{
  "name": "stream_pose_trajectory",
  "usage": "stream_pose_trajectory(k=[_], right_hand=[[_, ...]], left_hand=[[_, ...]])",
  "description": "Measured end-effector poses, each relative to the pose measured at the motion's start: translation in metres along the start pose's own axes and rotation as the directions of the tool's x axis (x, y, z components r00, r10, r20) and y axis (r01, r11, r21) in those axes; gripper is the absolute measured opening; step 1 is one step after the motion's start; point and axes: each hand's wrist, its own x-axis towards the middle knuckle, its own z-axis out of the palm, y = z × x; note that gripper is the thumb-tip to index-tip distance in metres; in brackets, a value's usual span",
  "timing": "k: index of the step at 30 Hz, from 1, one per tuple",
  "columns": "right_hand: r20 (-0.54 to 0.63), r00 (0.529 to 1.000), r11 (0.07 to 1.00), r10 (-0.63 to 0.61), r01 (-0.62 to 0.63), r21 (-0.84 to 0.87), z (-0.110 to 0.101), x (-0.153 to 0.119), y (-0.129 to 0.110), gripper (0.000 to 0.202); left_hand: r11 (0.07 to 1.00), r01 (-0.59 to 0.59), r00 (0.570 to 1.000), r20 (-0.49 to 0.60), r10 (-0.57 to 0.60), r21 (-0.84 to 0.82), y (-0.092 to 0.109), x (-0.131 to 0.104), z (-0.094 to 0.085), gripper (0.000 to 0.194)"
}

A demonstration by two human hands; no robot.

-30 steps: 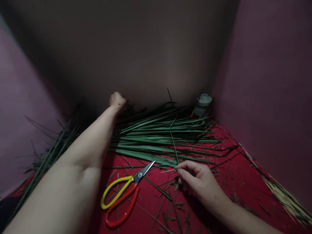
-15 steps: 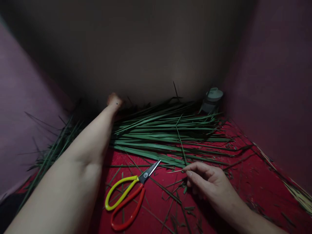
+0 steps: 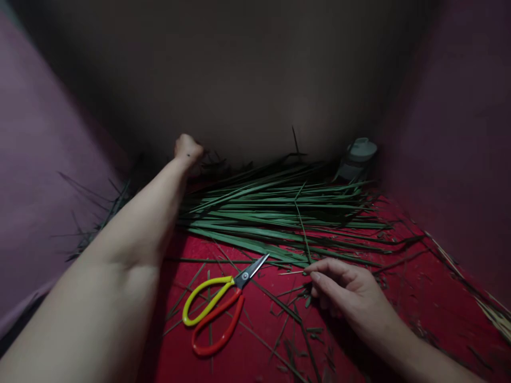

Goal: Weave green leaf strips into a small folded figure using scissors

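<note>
My right hand pinches a thin pale stick between thumb and forefinger, its tip pointing left. A narrow green blade runs up from near those fingertips across the pile; whether it is also held, I cannot tell. Far ahead, my left hand is stretched out at the back of the leaf pile, its fingers curled closed and mostly hidden. Long green leaves lie flat in a heap beneath and beside it. Between my arms rest scissors with one yellow and one red handle, blades closed and pointing up to the right.
A lidded container stands at the back right beside the leaves. Cut scraps litter the red surface. Dark leaves stick out on the left, and pale dry strips lie along the right wall.
My left hand has moved a little farther away and up, showing more of its closed shape. The whole view has shifted slightly. My right hand keeps its pinch on the pale stick.
</note>
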Motion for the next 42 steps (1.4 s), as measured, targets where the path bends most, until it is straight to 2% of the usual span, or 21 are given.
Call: stream_pose_trajectory(k=[2, 7, 10, 12, 16, 19, 24, 27, 29, 35, 38, 42], right_hand=[[-0.013, 1.000, 1.000, 0.007, -0.007, 0.013, -0.001, 0.000, 0.002, 0.030], [-0.051, 0.999, 1.000, -0.009, 0.009, -0.002, -0.001, 0.000, 0.003, 0.033], [-0.069, 0.998, 1.000, -0.006, 0.005, -0.003, -0.001, -0.002, 0.001, 0.035], [-0.079, 0.997, 1.000, 0.002, -0.002, -0.002, -0.001, -0.003, 0.000, 0.037], [-0.084, 0.996, 1.000, -0.025, 0.025, -0.009, -0.001, -0.004, 0.002, 0.037], [-0.073, 0.996, 0.999, -0.046, 0.044, -0.029, -0.002, -0.004, 0.004, 0.037], [-0.057, 0.997, 0.998, -0.055, 0.053, -0.034, -0.004, -0.003, 0.008, 0.035], [-0.048, 0.997, 0.998, -0.061, 0.060, -0.033, -0.004, -0.003, 0.009, 0.035], [-0.046, 0.997, 0.998, -0.059, 0.058, -0.029, -0.003, -0.004, 0.009, 0.034], [-0.045, 0.999, 1.000, -0.030, 0.030, -0.003, -0.002, -0.005, 0.005, 0.035], [-0.035, 0.999, 1.000, -0.004, 0.004, 0.010, -0.002, -0.003, 0.006, 0.035], [-0.020, 1.000, 1.000, 0.000, 0.001, 0.019, -0.002, 0.001, 0.008, 0.034]], left_hand=[[0.998, 0.049, 0.997, -0.068, -0.047, 0.035, 0.010, -0.008, -0.022, 0.043], [0.997, 0.059, 0.987, -0.156, -0.050, 0.055, 0.025, -0.046, -0.085, 0.052], [0.985, 0.105, 0.981, -0.176, -0.080, 0.137, 0.018, -0.076, -0.119, 0.049], [0.975, 0.124, 0.986, -0.130, -0.101, 0.186, 0.006, -0.093, -0.135, 0.041], [0.947, 0.222, 0.975, -0.040, -0.219, 0.231, -0.025, -0.122, -0.154, 0.029], [0.929, 0.294, 0.956, -0.062, -0.287, 0.226, -0.044, -0.138, -0.163, 0.024], [0.928, 0.334, 0.940, -0.123, -0.317, 0.163, -0.066, -0.154, -0.175, 0.024], [0.940, 0.326, 0.939, -0.147, -0.310, 0.100, -0.069, -0.151, -0.170, 0.024], [0.951, 0.304, 0.944, -0.154, -0.293, 0.059, -0.069, -0.141, -0.159, 0.026], [0.967, 0.253, 0.945, -0.226, -0.238, 0.040, -0.063, -0.085, -0.092, 0.024], [0.966, 0.252, 0.947, -0.219, -0.234, 0.057, -0.060, -0.060, -0.060, 0.023], [0.964, 0.243, 0.960, -0.168, -0.223, 0.106, -0.058, -0.042, -0.039, 0.023]])
